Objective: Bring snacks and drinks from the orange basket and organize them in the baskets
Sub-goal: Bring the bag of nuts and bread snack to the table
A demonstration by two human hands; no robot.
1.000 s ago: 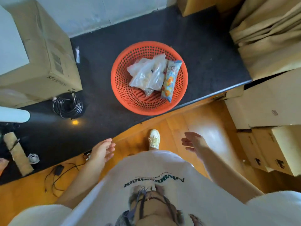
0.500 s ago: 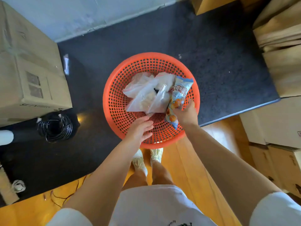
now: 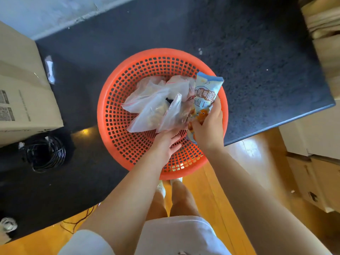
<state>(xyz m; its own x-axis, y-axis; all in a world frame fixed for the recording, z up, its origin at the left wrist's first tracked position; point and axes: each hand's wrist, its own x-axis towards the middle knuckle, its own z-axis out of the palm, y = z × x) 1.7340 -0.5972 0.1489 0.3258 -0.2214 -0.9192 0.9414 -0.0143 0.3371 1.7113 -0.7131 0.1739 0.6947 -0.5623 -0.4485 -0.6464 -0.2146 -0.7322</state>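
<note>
A round orange basket (image 3: 117, 118) sits on a dark mat on the floor right below me. Inside lie clear plastic bags (image 3: 152, 105) with food in them. My right hand (image 3: 207, 129) grips the lower half of a light-blue snack packet (image 3: 206, 92) and holds it tilted upright over the basket's right side. My left hand (image 3: 165, 144) reaches into the basket, with its fingers under the near edge of the clear bags; I cannot see whether they have closed on the plastic.
A dark mat (image 3: 257, 70) covers the floor under the basket. A cardboard box (image 3: 24, 92) stands at the left, with a coil of black cable (image 3: 46, 153) beside it. More cardboard boxes (image 3: 316, 177) line the right. My legs stand on wooden floor.
I have bent closer to the basket. My right hand has closed on the blue snack packet and raised it. My left hand has moved forward to the clear bags.
</note>
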